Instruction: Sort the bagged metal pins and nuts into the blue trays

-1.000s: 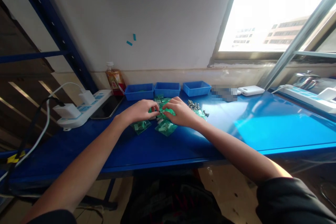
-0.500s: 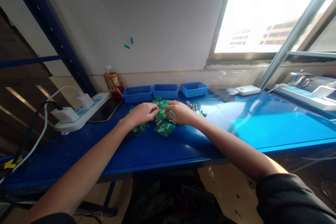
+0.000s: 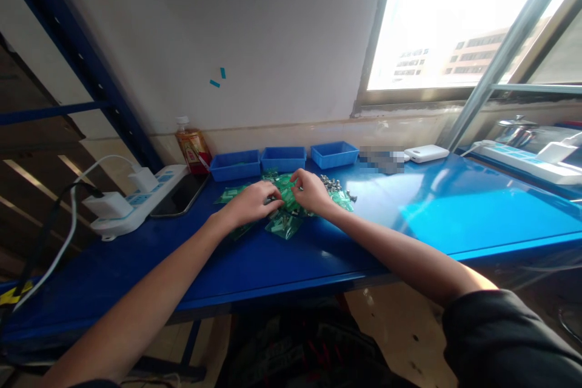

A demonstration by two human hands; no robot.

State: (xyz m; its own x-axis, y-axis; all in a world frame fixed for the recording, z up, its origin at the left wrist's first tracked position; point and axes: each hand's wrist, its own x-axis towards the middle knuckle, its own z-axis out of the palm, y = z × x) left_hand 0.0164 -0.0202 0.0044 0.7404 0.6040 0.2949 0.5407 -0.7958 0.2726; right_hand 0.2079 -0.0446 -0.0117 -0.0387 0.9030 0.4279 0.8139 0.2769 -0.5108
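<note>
A pile of small green plastic bags (image 3: 284,227) with little metal pieces inside lies on the blue table. My left hand (image 3: 254,201) is at the pile's left side, its fingers curled towards the thumb; what they hold is too small to make out. Over the right side of the pile, my right hand (image 3: 313,191) is closed, thumb and forefinger at a green plastic bag. Loose metal screws (image 3: 333,183) lie just beyond my right hand. Both hands partly cover the pile.
Three blue trays stand along the wall: left (image 3: 234,173), middle (image 3: 284,167) and right (image 3: 335,163). A bottle (image 3: 193,145), phone (image 3: 179,197) and power strip (image 3: 122,227) are on the left. Further right are a white device (image 3: 426,153) and another power strip (image 3: 522,163).
My left hand has shifted slightly right and down, with its thumb over the pile. My right hand has tilted, its fingers raised a little. The whole view has moved slightly.
</note>
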